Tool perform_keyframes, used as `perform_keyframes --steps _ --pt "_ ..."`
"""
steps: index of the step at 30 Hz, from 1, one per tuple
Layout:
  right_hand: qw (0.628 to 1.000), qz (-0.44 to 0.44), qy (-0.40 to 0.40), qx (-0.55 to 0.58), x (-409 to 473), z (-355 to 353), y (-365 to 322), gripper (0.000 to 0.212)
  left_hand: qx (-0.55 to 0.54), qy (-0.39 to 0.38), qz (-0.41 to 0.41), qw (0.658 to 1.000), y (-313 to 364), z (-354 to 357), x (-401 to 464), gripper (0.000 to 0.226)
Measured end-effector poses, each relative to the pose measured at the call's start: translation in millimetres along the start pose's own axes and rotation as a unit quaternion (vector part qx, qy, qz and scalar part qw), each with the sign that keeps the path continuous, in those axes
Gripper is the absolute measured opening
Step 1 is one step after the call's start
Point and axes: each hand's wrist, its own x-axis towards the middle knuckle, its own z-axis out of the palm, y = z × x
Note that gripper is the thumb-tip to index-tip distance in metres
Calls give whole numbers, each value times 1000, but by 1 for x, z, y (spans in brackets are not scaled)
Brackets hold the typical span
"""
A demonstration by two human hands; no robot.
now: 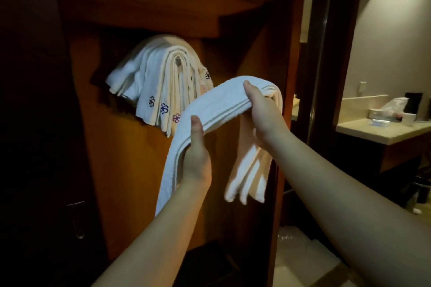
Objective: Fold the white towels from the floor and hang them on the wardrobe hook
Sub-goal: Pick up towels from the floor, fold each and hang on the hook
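A folded white towel arches between both hands in front of the open wardrobe, its ends hanging down on either side. My left hand grips it low on the left, thumb on top. My right hand grips it near the top of the arch, thumb over the fold. Behind and up to the left, several folded white towels with small flower emblems hang draped over the wardrobe hook, which they hide. The held towel is just right of and below that bundle, apart from it.
The wooden wardrobe back panel and a shelf above frame the hanging bundle. A wardrobe side post stands right of my hands. Farther right is a counter with a plastic bag and small items. Pale cloth lies on the floor.
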Motion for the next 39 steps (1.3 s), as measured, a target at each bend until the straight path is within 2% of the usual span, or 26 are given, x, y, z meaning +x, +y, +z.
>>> perform_keyframes --steps 2,4,6,8,14,17,21,24,29,31,34,36,39 --pt "997 -10 24 -77 5 6 5 45 -14 28 -7 999 7 -7 14 48" --pt "990 -41 70 -115 12 10 10 30 -5 35 5 999 13 -19 30 50" --pt "976 -54 102 -186 21 12 13 41 17 46 9 999 22 -30 45 48" --pt "965 -36 94 -240 34 16 13 60 37 56 3 998 29 -40 58 39" --pt "960 -71 58 -263 84 39 11 56 43 77 -2 996 49 -58 105 34" --pt "966 -82 36 -242 117 55 10 53 76 34 0 996 62 -65 137 47" --pt "963 -94 21 -252 174 70 7 62 190 8 38 981 77 -70 195 59" --pt "958 -100 11 -268 225 83 3 60 269 6 44 962 85 -69 248 83" --pt "950 -136 -4 -282 316 115 -7 67 295 -8 57 954 98 -63 335 89" --pt "959 -121 -24 -256 348 127 -7 76 316 -21 52 947 98 -64 366 90" --pt "970 -82 -91 -208 386 142 1 108 336 -28 64 939 89 -70 408 91" --pt "976 -77 -105 -177 410 149 10 129 346 -24 64 936 83 -73 430 89" --pt "978 -63 -135 -149 450 155 28 145 336 -2 64 940 72 -76 456 70"
